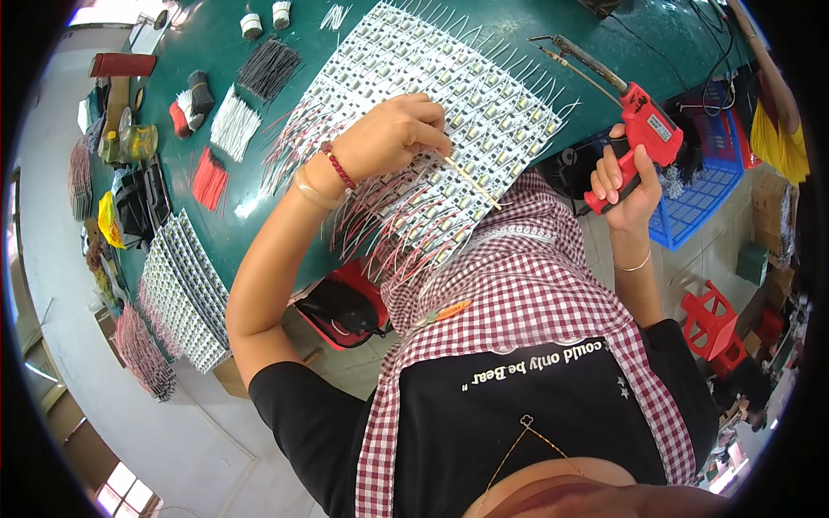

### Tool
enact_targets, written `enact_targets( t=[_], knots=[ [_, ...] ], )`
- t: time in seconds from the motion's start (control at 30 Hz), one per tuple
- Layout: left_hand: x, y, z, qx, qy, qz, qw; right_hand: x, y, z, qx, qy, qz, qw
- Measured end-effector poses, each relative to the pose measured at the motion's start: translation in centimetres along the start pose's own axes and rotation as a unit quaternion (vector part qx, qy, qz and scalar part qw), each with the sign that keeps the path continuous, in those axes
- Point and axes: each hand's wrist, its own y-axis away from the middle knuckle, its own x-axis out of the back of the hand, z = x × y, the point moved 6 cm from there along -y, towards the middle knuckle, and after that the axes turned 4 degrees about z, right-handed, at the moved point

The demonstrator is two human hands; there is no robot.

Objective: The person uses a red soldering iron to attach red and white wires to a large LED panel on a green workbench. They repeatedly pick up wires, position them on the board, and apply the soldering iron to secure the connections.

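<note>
My left hand (pixel 406 131) is closed over the middle of a large white circuit board panel (pixel 380 56). Between its fingertips is a thin pale stick (pixel 471 181), slanting down across the panel toward the near right edge. Rows of small components cover the panel. White wires stick out along its right side, red and white wires along its lower left. At the right, my right hand (pixel 635 186) grips a red soldering gun (pixel 652 129) by its handle. The gun's dark metal tip points up and left, above the panel's right corner and apart from it.
On the green table (pixel 294 250) lie bundles of red wires (pixel 209 179), white wires (pixel 235 125) and black wires (pixel 268 69). More wired panels (pixel 186 293) lie at the left. A blue plastic basket (pixel 704 203) and a red stool (pixel 710 319) stand at the right.
</note>
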Motion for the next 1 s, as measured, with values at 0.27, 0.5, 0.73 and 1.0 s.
enact_targets(
  t=[0.27, 0.5, 0.73, 1.0],
  knots=[
    [-0.5, 0.7, -1.2, 0.012, 0.016, 0.013, 1.0, -1.1, -0.2, 1.4, -0.03, -0.017, -0.024, 0.999],
    [-0.4, 1.0, -0.6, 0.006, 0.001, 0.006, 1.0, -3.4, -1.5, 3.5, -0.045, -0.012, -0.026, 0.999],
    [-0.2, 1.2, 1.0, -0.026, -0.054, 0.0, 0.998, -4.1, -2.5, 5.5, -0.049, -0.041, -0.015, 0.998],
    [0.5, 3.8, 2.4, -0.007, -0.068, -0.013, 0.998, -3.8, -2.4, 5.2, -0.039, -0.044, -0.048, 0.997]
  ],
)
